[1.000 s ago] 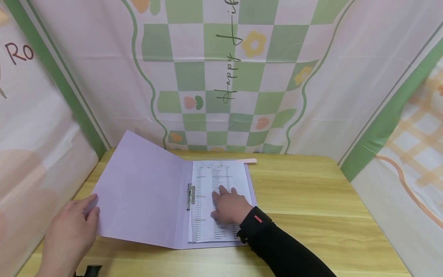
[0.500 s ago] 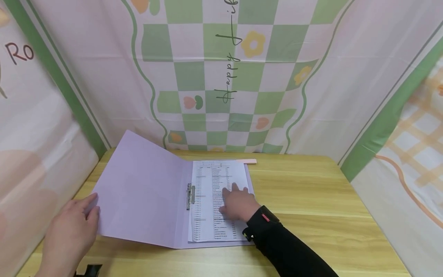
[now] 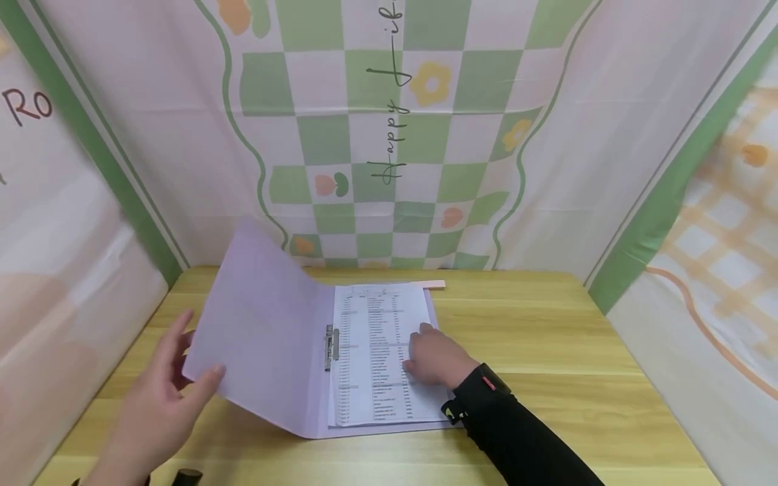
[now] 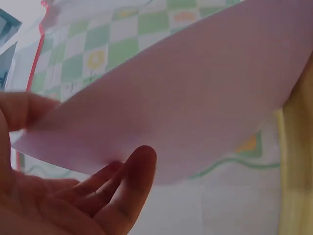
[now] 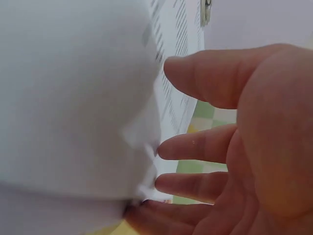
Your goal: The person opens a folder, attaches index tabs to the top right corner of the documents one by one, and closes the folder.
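Note:
A lilac folder [image 3: 258, 331] lies spread on the table, its left cover raised at a slant. My left hand [image 3: 161, 398] is at the cover's lower left corner. The thumb overlaps the inner face and the other fingers [image 4: 132, 181] are fairly straight along the outer side. Printed sheets [image 3: 371, 364] lie on the folder's right half beside a metal clip [image 3: 331, 347]. On the sheets' right part rests my right hand [image 3: 440, 358]. In the right wrist view its fingertips touch the paper [image 5: 78, 98], with the thumb apart from the other fingers.
A pale pink strip [image 3: 433, 285] sticks out past the folder's top right corner. The wooden table [image 3: 516, 378] runs on to the right. Patterned cloth [image 3: 371, 148] hangs along the back and both sides.
My left hand has raised the cover further and moved it slightly right, with its thumb now over the edge. My right hand has slid right across the sheets. The head view has shifted a little.

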`<state>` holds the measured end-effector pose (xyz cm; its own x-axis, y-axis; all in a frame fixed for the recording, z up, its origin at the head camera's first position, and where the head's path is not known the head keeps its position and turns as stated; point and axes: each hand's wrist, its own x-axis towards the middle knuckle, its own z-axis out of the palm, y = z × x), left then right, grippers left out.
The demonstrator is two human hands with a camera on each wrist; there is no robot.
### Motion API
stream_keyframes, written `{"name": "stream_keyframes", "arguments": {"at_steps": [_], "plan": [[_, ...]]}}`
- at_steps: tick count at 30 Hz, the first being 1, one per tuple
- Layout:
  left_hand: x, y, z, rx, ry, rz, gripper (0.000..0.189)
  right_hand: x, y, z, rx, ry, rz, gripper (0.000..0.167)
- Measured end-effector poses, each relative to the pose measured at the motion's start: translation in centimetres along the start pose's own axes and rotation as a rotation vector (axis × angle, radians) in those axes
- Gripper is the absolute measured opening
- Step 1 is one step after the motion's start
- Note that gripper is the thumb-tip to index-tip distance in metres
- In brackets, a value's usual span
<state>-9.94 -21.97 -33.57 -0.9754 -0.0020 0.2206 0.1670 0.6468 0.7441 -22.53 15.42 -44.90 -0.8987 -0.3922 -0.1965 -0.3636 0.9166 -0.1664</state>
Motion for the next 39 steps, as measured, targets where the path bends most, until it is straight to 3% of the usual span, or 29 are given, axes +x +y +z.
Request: {"name": "stream_keyframes", "arguments": {"at_steps": [4,11,17,22,25,31,34,39], "plan": [[0.1,0.3,1.9,-0.023,-0.045,0.101,0.082,-0.2,0.8,0.2,0.044,0.025,0.006,0.041],[0.1,0.4,5.6,0.018,-0.084,0.163,0.062,-0.6,1.5,0.1,0.106,0.035,0.046,0.039],[-0.3,0.2,8.4,-0.022,-0.108,0.221,0.083,-0.6,2.1,0.2,0.147,0.051,0.059,0.039],[-0.6,0.7,10.3,-0.042,-0.171,0.198,0.093,-0.8,2.5,0.0,0.225,0.064,0.081,0.036],[-0.6,1.0,11.2,0.016,-0.186,0.170,0.090,-0.9,2.7,-0.1,0.254,0.068,0.088,0.036],[-0.6,1.0,12.9,0.253,-0.235,0.154,0.084,-1.0,2.8,-0.1,0.264,0.089,0.109,0.034],[-0.7,0.7,13.6,0.317,-0.256,0.186,0.082,-1.1,2.9,-0.1,0.283,0.100,0.109,0.035],[-0.8,0.5,14.4,0.336,-0.253,0.269,0.075,-1.4,3.6,-0.1,0.304,0.114,0.099,0.032]]}}
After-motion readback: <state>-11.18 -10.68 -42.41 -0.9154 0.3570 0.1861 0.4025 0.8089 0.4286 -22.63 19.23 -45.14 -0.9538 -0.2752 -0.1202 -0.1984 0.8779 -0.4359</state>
